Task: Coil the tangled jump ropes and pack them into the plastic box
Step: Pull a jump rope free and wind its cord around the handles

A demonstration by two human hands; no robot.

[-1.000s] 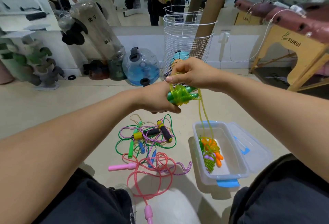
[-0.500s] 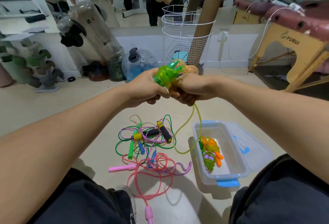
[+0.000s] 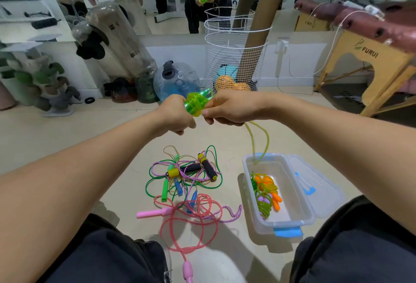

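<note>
My left hand point(image 3: 174, 116) grips the green handles of a jump rope point(image 3: 197, 103), with yellow-green cord wound round them. My right hand point(image 3: 229, 108) pinches that cord beside the bundle. A loose loop of the cord point(image 3: 258, 141) hangs from my right hand down to the clear plastic box point(image 3: 299, 219) on the floor. The box holds a coiled rope with orange handles point(image 3: 267, 187). A tangle of ropes point(image 3: 186, 174) lies left of the box, with a pink rope point(image 3: 191, 222) in front of it.
The box's clear lid point(image 3: 319, 183) lies open to its right. A white wire basket point(image 3: 235, 55) with cardboard tubes stands ahead, a water jug point(image 3: 176, 81) beside it. A wooden massage table point(image 3: 371, 57) is at right. My knees frame the bottom.
Both hands rose with the green bundle and turned it upward. More cord went onto the handles, and the hanging loop grew shorter and lifted off the floor.
</note>
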